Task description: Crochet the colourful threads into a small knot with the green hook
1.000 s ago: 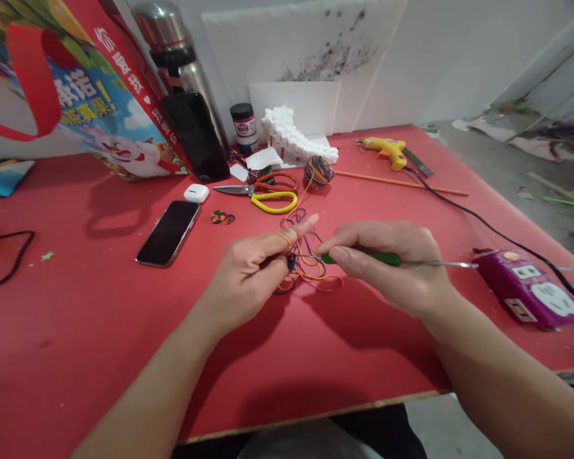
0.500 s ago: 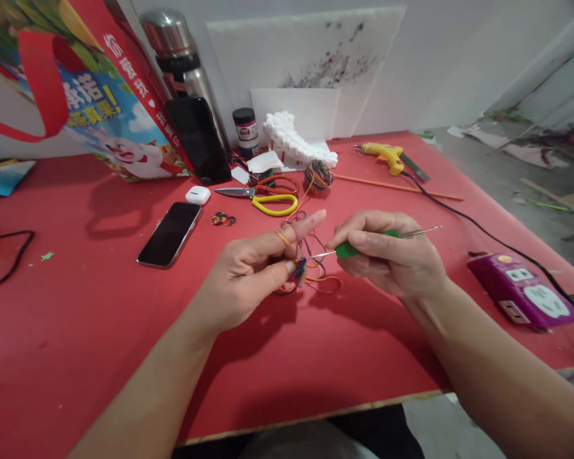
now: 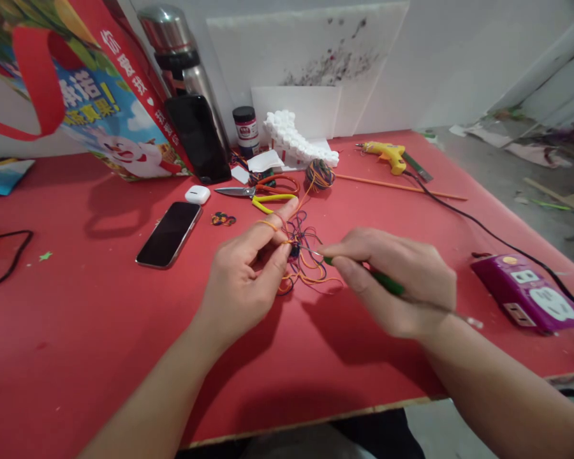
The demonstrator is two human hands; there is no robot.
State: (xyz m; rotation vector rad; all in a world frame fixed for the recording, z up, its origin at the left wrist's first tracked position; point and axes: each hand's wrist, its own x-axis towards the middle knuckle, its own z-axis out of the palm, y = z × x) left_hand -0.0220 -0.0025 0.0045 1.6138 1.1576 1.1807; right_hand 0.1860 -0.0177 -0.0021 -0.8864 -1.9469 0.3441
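Note:
My left hand [image 3: 249, 264] pinches a small dark crochet piece [image 3: 294, 250] between thumb and fingers. Multicoloured yarn loops round its raised index finger. My right hand [image 3: 392, 277] is closed round the green handle of a crochet hook [image 3: 387, 282]; the thin metal tip reaches the crochet piece, and the other metal end sticks out past the wrist, blurred. Loose orange and purple yarn [image 3: 310, 275] lies tangled on the table below the piece. A strand runs back to a yarn ball [image 3: 320, 174]. Whether the hook's tip is inside a stitch cannot be made out.
Scissors [image 3: 268, 193], a small knotted yarn piece [image 3: 223, 219], a phone [image 3: 169, 234] and a white earbud case [image 3: 198, 194] lie beyond my left hand. A yellow glue gun [image 3: 386, 156] is at the back right. A purple power strip [image 3: 530, 293] sits to the right.
My right hand has turned and lowered, so the hook now slants down towards my wrist. My left index finger has drawn back left; more of the loose yarn shows.

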